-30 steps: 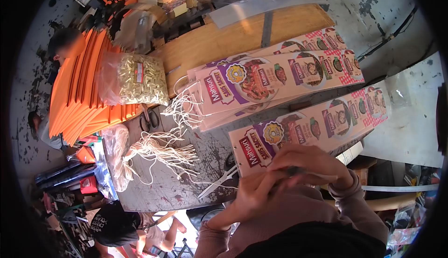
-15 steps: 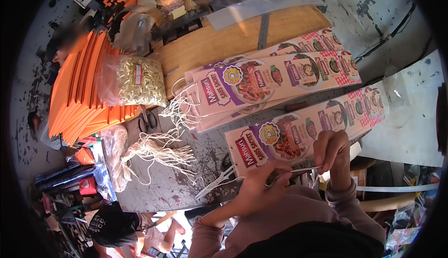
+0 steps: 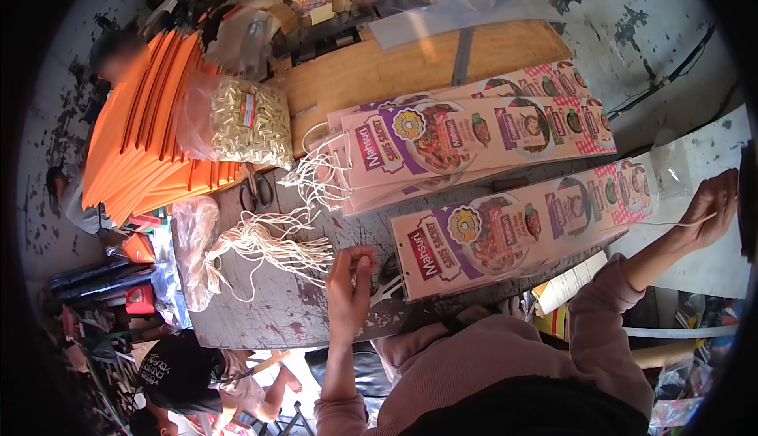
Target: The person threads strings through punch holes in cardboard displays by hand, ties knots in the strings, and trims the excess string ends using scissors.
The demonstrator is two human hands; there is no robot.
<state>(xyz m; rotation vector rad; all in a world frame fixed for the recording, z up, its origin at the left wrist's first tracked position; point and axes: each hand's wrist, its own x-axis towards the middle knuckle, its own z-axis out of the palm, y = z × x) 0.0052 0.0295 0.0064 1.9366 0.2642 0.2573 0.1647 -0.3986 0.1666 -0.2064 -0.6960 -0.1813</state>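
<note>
1. White cord [image 3: 677, 224] is out past the far-right end of the near cards [image 3: 505, 239], running from the right hand [image 3: 708, 207] back toward the cards' edge; its other end is too faint to trace.
2. Change: half a second ago both hands were close together over the near cards' lower side, cord stretched between them. Now they're wide apart, cord at the right hand only. Judgement: the two-handed bit is over, at least for the moment, and the cord is being handled one-handed.
3. Right hand: fingers curled, closed on the cord, which comes out at the fingertips. Arm stretched out to the right, over the pale sheet [image 3: 711, 266].
4. Left hand [image 3: 347, 290]: at the near edge of the table [image 3: 237, 321], left of the near cards. Fingers bent, thumb up beside them; can't tell whether thumb and fingers meet. No cord seen in it.
5. Scissors [image 3: 388, 289] lie right by the left hand, partly hidden behind it; touching or not, can't tell.
6. Around: cord bundle [image 3: 276, 240] left of the left hand; far cards [image 3: 466, 140] with white loops [image 3: 322, 175] at their left end.
</note>
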